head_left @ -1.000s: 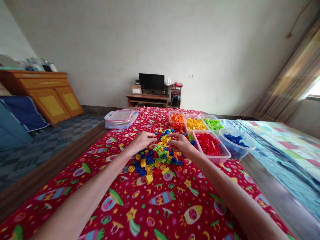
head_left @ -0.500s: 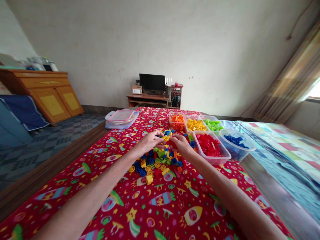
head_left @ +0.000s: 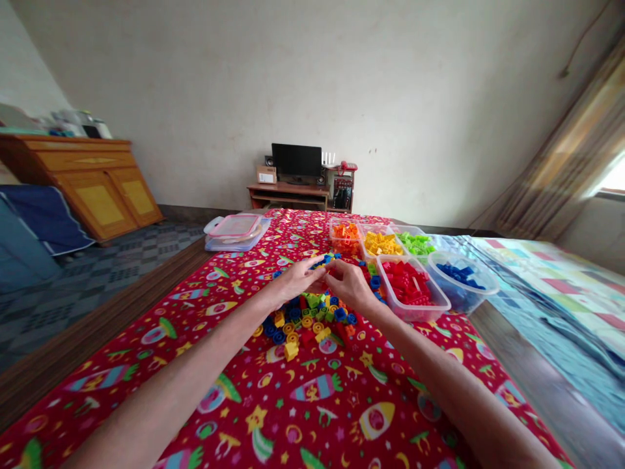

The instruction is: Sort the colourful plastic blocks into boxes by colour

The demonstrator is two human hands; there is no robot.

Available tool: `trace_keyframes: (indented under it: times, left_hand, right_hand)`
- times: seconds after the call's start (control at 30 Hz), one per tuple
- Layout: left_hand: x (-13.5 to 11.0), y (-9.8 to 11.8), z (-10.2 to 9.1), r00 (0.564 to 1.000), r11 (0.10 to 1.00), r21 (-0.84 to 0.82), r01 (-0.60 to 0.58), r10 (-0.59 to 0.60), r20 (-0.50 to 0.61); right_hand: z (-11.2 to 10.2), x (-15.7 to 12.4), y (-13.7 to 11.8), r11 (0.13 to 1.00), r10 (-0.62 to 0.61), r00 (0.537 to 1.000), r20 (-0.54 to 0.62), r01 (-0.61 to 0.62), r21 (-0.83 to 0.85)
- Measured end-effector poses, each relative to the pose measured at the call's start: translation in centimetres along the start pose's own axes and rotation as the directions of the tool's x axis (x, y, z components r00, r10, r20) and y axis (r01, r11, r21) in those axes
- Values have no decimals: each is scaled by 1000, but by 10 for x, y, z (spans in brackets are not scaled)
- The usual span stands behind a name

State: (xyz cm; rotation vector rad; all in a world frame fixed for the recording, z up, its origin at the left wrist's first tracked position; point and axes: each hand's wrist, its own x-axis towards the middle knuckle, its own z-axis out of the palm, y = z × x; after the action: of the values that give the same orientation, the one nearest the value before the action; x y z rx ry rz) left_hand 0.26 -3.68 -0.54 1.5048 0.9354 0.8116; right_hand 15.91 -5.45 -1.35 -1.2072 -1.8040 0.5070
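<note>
A heap of small plastic bricks (head_left: 312,319) in yellow, blue, green, orange and red lies on a red cartoon-print cloth (head_left: 303,404). My left hand (head_left: 297,281) and my right hand (head_left: 347,284) meet just above the heap's far side, fingertips nearly touching. Both hands have their fingers curled into a pinch; what they hold is too small to make out. To the right of my right hand stands a clear tub of red bricks (head_left: 413,286).
Further clear tubs hold orange bricks (head_left: 344,233), yellow bricks (head_left: 382,243), green bricks (head_left: 416,242) and blue bricks (head_left: 461,277). Stacked lidded containers (head_left: 237,231) lie at the far left of the cloth. A wooden cabinet (head_left: 92,185) stands left, a monitor desk (head_left: 297,176) by the wall.
Both hands have risen off the heap and drawn together towards its middle, until their fingertips almost meet.
</note>
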Motion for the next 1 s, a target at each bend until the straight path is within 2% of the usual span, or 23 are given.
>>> trace_keyframes:
  times: [0.1,0.17,0.2,0.27,0.33,0.4,0.47,0.57,0.67,0.8,0.9,1.0]
  left_hand:
    - [2,3,-11,998,993,115,-14,7,57]
    - [1,6,-22,997,935,349,-58,35,71]
    - [1,7,-28,996,863,498,-84,53,76]
    - [-1,10,-38,992,647,751,-130,78,104]
    - [-4,11,-44,988,458,875,-154,60,142]
    - [-6,9,-45,987,363,918,-157,15,163]
    - [-7,7,-44,983,319,934,-162,-29,181]
    - [-7,2,-40,980,292,943,-159,-67,186]
    - [-4,-4,-38,984,262,957,-127,-85,154]
    - [0,-11,-37,987,205,973,-106,-97,128]
    - [0,-10,-35,990,196,975,-104,-74,121]
    - [-1,-3,-35,993,232,969,-81,-61,98]
  right_hand:
    - [-26,8,0,994,-15,999,-38,11,-105]
    - [-51,15,4,978,3,998,-55,-15,-209]
    - [-65,18,7,963,14,997,-77,-34,-268]
    - [-93,23,17,920,19,988,-156,-78,-383]
    - [-117,24,30,868,50,980,-193,-138,-477]
    - [-136,22,44,803,114,977,-179,-197,-563]
    - [-149,19,56,724,169,974,-153,-228,-651]
    - [-161,15,63,633,206,968,-142,-243,-735]
    - [-166,14,59,614,203,951,-231,-308,-727]
    - [-166,16,44,661,145,924,-355,-357,-660]
    - [-160,16,32,724,59,941,-334,-271,-635]
    - [-148,15,19,779,-5,964,-265,-162,-606]
